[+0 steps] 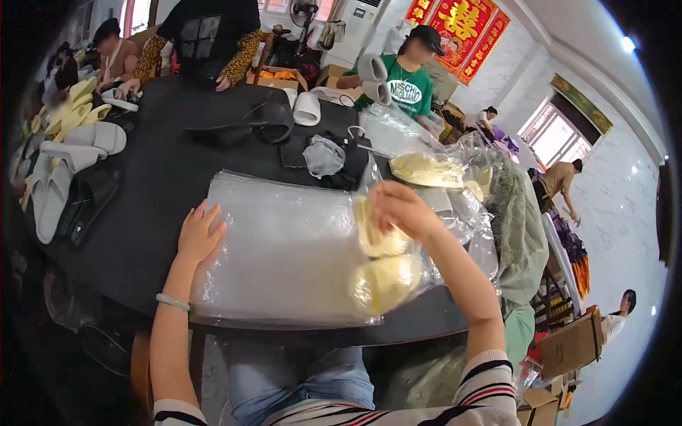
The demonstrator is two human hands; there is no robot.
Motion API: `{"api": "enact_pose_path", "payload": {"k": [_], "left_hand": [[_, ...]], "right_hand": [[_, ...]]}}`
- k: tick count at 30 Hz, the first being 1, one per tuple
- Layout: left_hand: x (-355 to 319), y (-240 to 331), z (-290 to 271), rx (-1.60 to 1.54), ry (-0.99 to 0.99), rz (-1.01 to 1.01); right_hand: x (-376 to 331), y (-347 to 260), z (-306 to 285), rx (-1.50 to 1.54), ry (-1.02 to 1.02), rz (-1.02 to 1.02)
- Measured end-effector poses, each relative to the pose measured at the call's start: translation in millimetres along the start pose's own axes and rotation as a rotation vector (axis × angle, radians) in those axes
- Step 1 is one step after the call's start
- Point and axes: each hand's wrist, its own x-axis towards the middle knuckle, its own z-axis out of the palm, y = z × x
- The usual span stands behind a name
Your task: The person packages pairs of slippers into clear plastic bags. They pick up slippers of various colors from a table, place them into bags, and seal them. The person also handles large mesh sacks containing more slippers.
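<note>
A stack of flat clear plastic bags (284, 248) lies on the black table before me. My left hand (200, 231) rests on its left edge, fingers spread and holding nothing. At the stack's right side is a clear bag with a pair of pale yellow slippers (386, 284) inside, one above the other. Over the upper slipper, my right hand (399, 211) has its fingers bent inward and pressed to the bag's plastic, a little blurred. A fold of that plastic stands up beside the hand. Further right, bagged yellow slippers (426, 170) lie in a heap.
White slippers (50, 192) and black slippers (92, 202) line the table's left side. A black slipper (273, 117) and a crumpled bag (325, 156) lie ahead. Green-grey sacking (522, 227) hangs at the right edge. Across the table, a person in a green shirt (408, 89) handles slippers.
</note>
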Motion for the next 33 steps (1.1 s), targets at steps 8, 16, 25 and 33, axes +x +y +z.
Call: {"api": "enact_pose_path", "payload": {"k": [8, 16, 25, 33], "left_hand": [[-1, -4, -5, -0.006, -0.033, -0.045], [1, 4, -8, -0.164, -0.028, -0.065], [3, -11, 1, -0.642, 0.134, -0.14], [4, -16, -8, -0.669, 0.192, -0.1]], "right_hand": [[39, 14, 34, 0.094, -0.09, -0.376], [-33, 101, -88, -0.314, 0.008, -0.033], [-32, 140, 6, -0.233, -0.059, -0.048], [-14, 152, 14, 0.186, 0.191, -0.244]]}}
